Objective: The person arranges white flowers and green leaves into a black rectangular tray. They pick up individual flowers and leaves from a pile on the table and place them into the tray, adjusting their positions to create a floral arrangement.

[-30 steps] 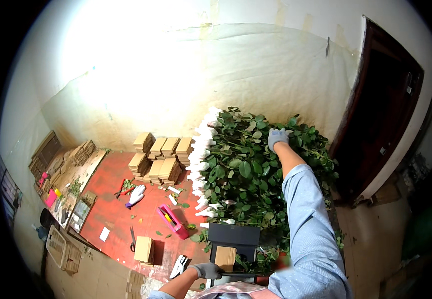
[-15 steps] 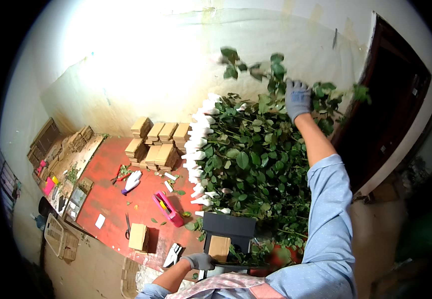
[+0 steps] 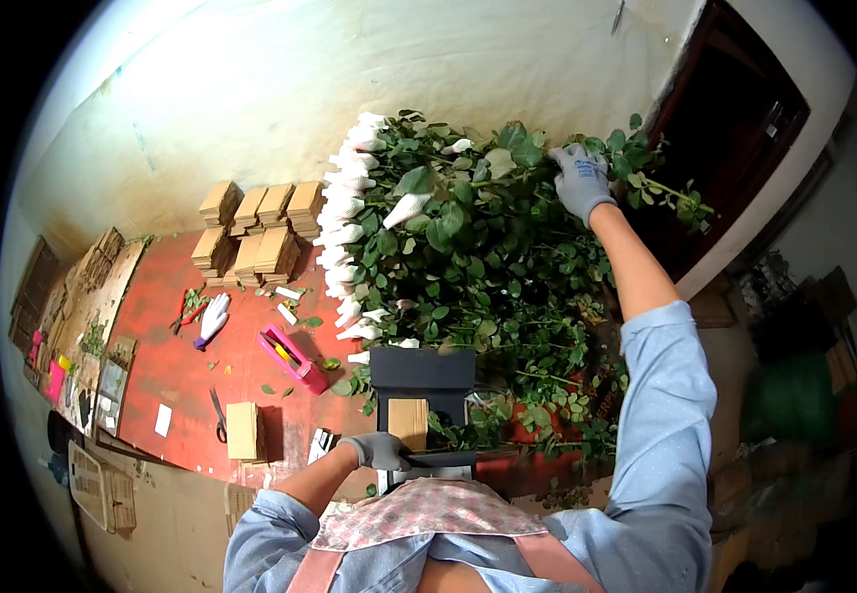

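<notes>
My right hand, in a grey glove, is closed around a long leafy rose stem at the far right of the flower pile. A bud in a white sleeve lies over the pile to its left and looks to be on that same stem. Other leafy roses are heaped on the red table, with white-sleeved buds lined up on their left side. My left hand, also gloved, has its fingers curled over the near left rim of a black box holding cardboard pieces.
Stacks of cardboard pieces stand on the red table, left of the buds. Nearer are a pink holder, scissors, red-handled pruners, a white glove and another cardboard stack. A dark doorway is at right.
My right hand has lowered the rose stem from above the pile onto its far side. My left hand stays at the black box. The whole view has shifted.
</notes>
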Demonstrator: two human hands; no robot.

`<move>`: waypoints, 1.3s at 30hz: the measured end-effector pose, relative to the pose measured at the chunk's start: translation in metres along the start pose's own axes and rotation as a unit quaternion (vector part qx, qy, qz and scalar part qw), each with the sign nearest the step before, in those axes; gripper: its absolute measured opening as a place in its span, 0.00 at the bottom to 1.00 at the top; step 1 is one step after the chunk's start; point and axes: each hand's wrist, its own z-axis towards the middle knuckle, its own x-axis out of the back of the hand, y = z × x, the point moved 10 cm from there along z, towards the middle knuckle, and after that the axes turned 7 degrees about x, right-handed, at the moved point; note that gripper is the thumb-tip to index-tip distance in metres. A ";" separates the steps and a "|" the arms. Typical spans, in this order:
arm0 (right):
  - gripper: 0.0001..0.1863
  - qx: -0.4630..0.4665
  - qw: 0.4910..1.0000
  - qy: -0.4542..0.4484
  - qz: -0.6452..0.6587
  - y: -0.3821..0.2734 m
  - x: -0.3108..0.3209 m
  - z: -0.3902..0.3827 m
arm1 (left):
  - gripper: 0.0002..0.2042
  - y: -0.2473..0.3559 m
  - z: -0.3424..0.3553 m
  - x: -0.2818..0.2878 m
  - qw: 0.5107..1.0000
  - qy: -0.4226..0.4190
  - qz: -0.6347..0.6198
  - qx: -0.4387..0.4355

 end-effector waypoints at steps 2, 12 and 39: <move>0.18 -0.054 0.996 0.065 -0.001 0.011 0.014 0.009 | 0.27 -0.004 0.003 -0.003 1.000 0.004 0.016 -0.005; 0.19 -0.114 0.967 0.185 0.132 0.010 0.033 0.051 | 0.29 0.001 0.007 -0.002 0.998 0.039 0.021 -0.041; 0.32 -0.031 0.978 -0.194 0.071 -0.037 -0.152 0.096 | 0.25 -0.018 -0.007 -0.014 0.996 -0.001 -0.070 0.062</move>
